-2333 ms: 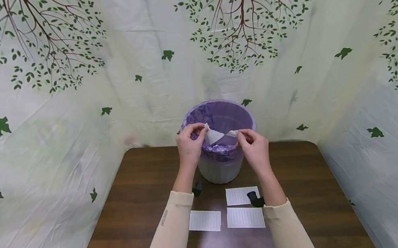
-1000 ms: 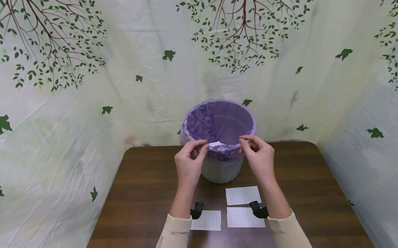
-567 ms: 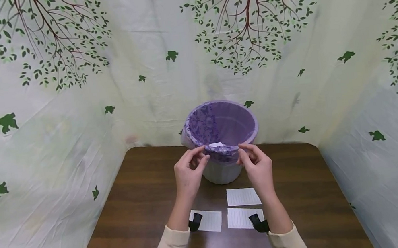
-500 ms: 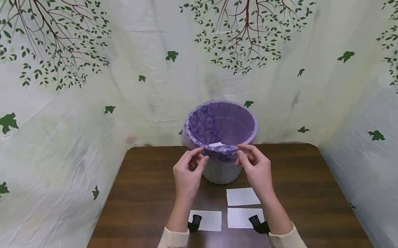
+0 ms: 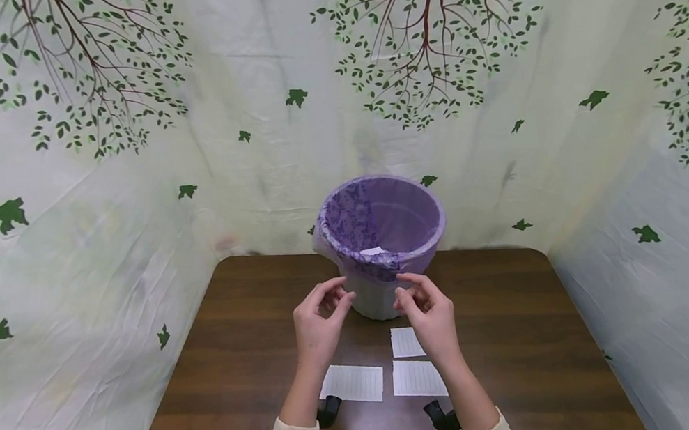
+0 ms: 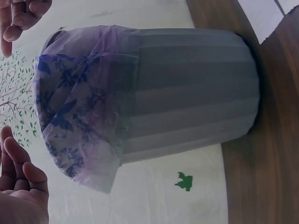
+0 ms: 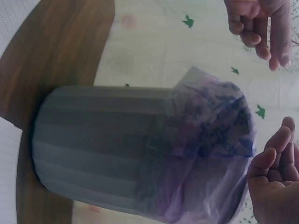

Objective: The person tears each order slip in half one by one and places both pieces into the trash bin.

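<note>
In the head view my left hand (image 5: 321,322) is in front of the bin, its fingers loosely bent and holding nothing. My right hand (image 5: 429,318) is opposite it, likewise holding nothing, thumb and forefinger apart. Behind both hands stands a grey ribbed trash bin (image 5: 373,296), upright on the table. A purple patterned plastic liner (image 5: 407,208) covers its inside and folds over the rim. Within the bin, a small piece of white paper (image 5: 373,251) shows just behind the front rim. Both wrist views show the fingers apart from the bin.
Lined white paper pieces lie on the brown table (image 5: 255,322): one at the left (image 5: 352,383), one at the right (image 5: 418,377), and one behind it (image 5: 407,342), partly hidden by the right hand. A leaf-printed curtain (image 5: 242,205) surrounds the table.
Both hands held white paper over the bin; the paper has left the fingers, and some white paper shows inside the bin. The hands have drawn back toward the person and slightly closer together.
</note>
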`<state>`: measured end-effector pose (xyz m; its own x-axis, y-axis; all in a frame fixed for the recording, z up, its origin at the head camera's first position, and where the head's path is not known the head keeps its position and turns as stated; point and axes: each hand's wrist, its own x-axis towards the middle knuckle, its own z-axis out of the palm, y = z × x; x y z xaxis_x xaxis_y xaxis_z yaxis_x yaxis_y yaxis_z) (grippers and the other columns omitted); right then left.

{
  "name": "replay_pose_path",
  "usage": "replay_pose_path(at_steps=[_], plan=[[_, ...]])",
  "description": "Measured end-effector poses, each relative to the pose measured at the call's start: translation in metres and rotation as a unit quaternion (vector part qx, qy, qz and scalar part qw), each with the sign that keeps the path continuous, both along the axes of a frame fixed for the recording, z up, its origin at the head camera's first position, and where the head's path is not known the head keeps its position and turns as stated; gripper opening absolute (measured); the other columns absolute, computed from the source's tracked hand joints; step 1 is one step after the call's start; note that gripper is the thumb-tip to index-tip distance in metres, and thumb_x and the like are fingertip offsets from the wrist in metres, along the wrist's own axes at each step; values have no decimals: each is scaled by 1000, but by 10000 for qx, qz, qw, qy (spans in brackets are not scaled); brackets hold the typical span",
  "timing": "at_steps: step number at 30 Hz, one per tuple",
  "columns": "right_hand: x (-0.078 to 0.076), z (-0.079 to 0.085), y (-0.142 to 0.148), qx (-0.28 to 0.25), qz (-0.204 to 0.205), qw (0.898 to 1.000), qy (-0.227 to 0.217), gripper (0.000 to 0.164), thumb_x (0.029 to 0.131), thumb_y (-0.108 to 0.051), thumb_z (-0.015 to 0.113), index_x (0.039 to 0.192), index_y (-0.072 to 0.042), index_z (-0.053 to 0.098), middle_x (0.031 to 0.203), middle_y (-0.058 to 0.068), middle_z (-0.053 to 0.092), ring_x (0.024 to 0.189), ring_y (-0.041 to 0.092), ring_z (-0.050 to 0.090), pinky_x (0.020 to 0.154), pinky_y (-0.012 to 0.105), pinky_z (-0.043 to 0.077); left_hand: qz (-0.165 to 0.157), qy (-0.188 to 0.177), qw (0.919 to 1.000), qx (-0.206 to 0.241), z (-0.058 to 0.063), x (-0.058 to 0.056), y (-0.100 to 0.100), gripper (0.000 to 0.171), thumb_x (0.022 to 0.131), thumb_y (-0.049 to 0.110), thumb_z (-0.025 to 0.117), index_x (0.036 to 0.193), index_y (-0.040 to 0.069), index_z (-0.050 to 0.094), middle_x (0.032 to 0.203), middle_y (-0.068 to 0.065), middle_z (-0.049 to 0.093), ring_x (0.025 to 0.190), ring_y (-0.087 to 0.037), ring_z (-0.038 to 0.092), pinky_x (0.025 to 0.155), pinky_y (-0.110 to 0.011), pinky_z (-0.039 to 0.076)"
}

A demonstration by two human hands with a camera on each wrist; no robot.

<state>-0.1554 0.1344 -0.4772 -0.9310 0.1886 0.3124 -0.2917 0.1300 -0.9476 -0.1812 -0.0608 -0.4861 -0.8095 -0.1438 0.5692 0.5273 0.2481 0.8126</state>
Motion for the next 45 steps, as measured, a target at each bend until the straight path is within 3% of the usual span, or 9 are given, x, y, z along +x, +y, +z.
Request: replay_pose_path(at_steps=[4,10,17,23,34,45], plan=[[4,-7,-4,-19,94,9999,-85,26,99,-6,72,126,-5,72,77,16,71,72,19,68,69,20,52,-63,-17,10000,-18,-5,3,-6,26,87,8,86,111,16,80,85,-1,74,74,-8,60,66,-22,50],[7,-17,-7,108,167,9997,-154,25,99,-8,74,121,-19,75,76,13,72,70,13,67,68,20,52,18,10,9999,-100,-13,8,-16,26,87,6,86,111,16,80,84,0,74,73,-9,60,64,-26,51],[13,-28,-10,400,206,9984,-348,26,99,-14,75,123,-23,73,76,13,73,68,11,64,65,22,48,76,-168,9996,-201,-22,16,-23,27,86,7,87,111,14,80,83,0,73,73,-7,59,66,-20,49],[18,-38,-11,302,154,9983,-479,26,98,-12,75,122,-21,74,75,9,73,68,11,65,69,23,51,62,-356,9988,-331,-34,22,-25,27,87,10,87,112,16,79,83,4,71,73,-6,59,66,-21,49],[25,-54,-15,216,132,9966,-778,25,98,-11,76,121,-18,73,75,15,71,68,22,65,67,22,48,108,-518,9963,-683,-46,32,-25,33,83,5,89,113,14,79,81,7,70,72,-3,59,66,-20,49],[30,-79,-22,299,242,9941,-1012,25,96,-10,77,119,-19,73,71,13,70,63,8,60,65,19,48,89,-607,9945,-854,-63,36,-24,37,79,3,91,113,12,78,80,7,68,70,-3,59,63,-24,51]])
